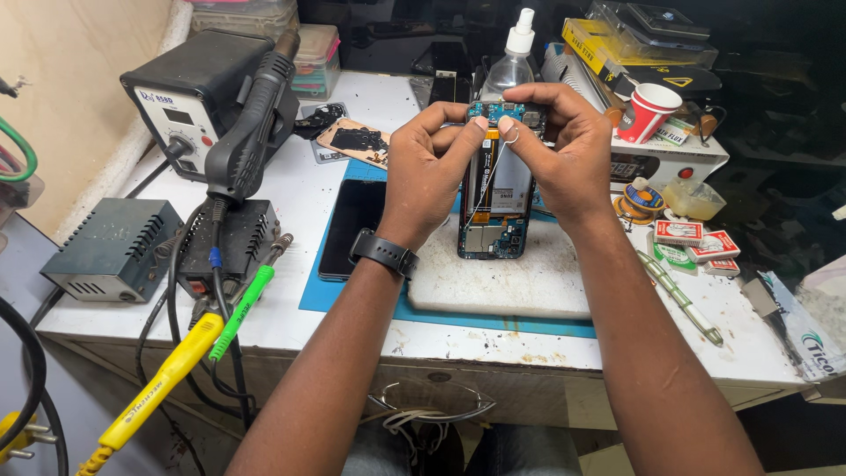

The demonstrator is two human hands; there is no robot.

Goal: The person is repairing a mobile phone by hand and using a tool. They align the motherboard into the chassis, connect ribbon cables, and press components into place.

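Note:
An opened phone [493, 225], its back off and its circuit boards and battery showing, stands tilted on a white slab [502, 282] that lies on a blue mat [352, 291]. My left hand [427, 167], a black watch on its wrist, grips the phone's upper left edge. My right hand [564, 145] holds the top right of the phone. Both thumbs and forefingers pinch a thin white wire [492, 181] that hangs down over the battery.
A hot-air station [189, 97] with its black handle [251, 123], a grey power box [110, 251], yellow and green probes [207, 339], a dark phone screen [352, 229], a spray bottle [513, 57], a red cup [648, 110], solder reel and small boxes [692, 238] crowd the white bench.

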